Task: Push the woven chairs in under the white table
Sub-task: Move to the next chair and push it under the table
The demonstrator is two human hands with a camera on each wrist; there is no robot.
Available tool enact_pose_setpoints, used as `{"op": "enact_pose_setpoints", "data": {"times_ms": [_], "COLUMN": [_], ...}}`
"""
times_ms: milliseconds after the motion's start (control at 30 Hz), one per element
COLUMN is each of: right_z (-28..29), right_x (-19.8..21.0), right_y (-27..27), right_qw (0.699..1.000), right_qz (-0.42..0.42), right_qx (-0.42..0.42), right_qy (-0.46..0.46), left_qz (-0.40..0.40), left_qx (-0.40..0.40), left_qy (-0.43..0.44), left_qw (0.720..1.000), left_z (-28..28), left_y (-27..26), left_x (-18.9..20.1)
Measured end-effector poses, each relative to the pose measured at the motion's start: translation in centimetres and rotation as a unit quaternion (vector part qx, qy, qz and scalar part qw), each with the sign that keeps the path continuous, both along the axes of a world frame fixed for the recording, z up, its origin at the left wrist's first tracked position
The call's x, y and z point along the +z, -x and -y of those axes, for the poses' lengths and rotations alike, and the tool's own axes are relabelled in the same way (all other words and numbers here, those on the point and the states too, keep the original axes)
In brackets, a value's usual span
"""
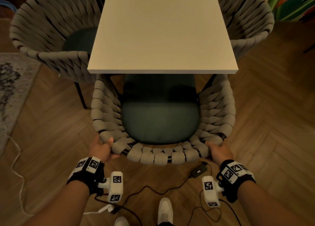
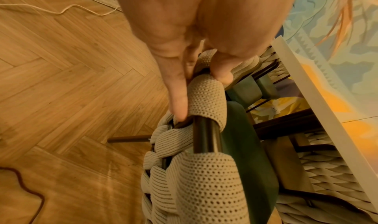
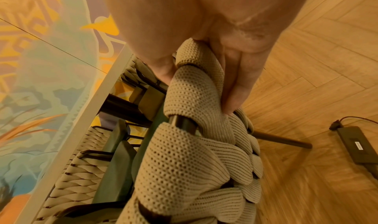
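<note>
A woven beige chair [image 1: 153, 155] with a green seat cushion [image 1: 160, 121] stands in front of me, its front part under the near edge of the white table [image 1: 162, 29]. My left hand [image 1: 102, 148] grips the left end of the chair's back rim, thumb over the top [image 2: 222, 72]. At the right end of the rim, my right hand [image 1: 217, 149] grips the woven rim [image 3: 196, 90] in the same way. Two more woven chairs stand at the table's sides, one on the left [image 1: 47, 33] and one on the right [image 1: 250, 26].
A black power adapter [image 1: 199, 171] with its dark cable lies on the herringbone wood floor right behind the chair. A white cord [image 1: 17, 159] runs along the left by a patterned rug [image 1: 12, 82]. My white shoes [image 1: 164, 209] are at the bottom.
</note>
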State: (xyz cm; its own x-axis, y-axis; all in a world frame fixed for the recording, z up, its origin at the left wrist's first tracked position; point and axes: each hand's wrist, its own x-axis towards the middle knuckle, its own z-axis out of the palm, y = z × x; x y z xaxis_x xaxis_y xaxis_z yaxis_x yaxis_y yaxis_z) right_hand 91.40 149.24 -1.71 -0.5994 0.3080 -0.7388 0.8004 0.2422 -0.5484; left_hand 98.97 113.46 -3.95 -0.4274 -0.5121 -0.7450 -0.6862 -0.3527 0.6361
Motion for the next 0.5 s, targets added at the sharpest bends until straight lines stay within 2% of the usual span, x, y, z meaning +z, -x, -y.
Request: {"op": "enact_pose_setpoints", "data": {"times_ms": [67,167,233,267,333,400,467,500], "right_z": [0.1,0.1,-0.1,-0.1,0.2,1.1,2.8,3.9], "right_x": [0.2,1.7,3.0,3.9,5.2,6.0,6.4,6.4], "right_y": [0.1,-0.3,-1.1,-1.6,-2.7,-4.0,-5.2,-5.7], "right_qw": [1.000,0.999,0.996,0.988,0.950,0.894,0.845,0.830], "right_qz": [0.008,0.012,0.037,0.049,0.054,0.034,0.024,0.024], "right_qx": [0.004,0.024,0.082,0.140,0.287,0.416,0.503,0.533], "right_qy": [0.009,0.025,-0.019,-0.049,-0.111,-0.163,-0.179,-0.163], "left_qz": [-0.008,0.016,0.048,0.054,0.065,0.083,0.112,0.123], "left_qx": [0.001,-0.051,-0.107,-0.144,-0.214,-0.279,-0.330,-0.352], "left_qy": [-0.005,0.003,0.037,0.071,0.148,0.188,0.197,0.202], "left_qw": [1.000,0.999,0.992,0.986,0.963,0.938,0.916,0.906], "left_z": [0.1,1.6,3.0,3.7,4.9,6.4,8.4,9.6], "left_y": [-0.3,-0.8,-1.6,-2.2,-3.9,-6.3,-9.5,-11.2], "left_x": [0.2,0.0,0.8,1.5,3.3,5.1,6.5,6.8]}}
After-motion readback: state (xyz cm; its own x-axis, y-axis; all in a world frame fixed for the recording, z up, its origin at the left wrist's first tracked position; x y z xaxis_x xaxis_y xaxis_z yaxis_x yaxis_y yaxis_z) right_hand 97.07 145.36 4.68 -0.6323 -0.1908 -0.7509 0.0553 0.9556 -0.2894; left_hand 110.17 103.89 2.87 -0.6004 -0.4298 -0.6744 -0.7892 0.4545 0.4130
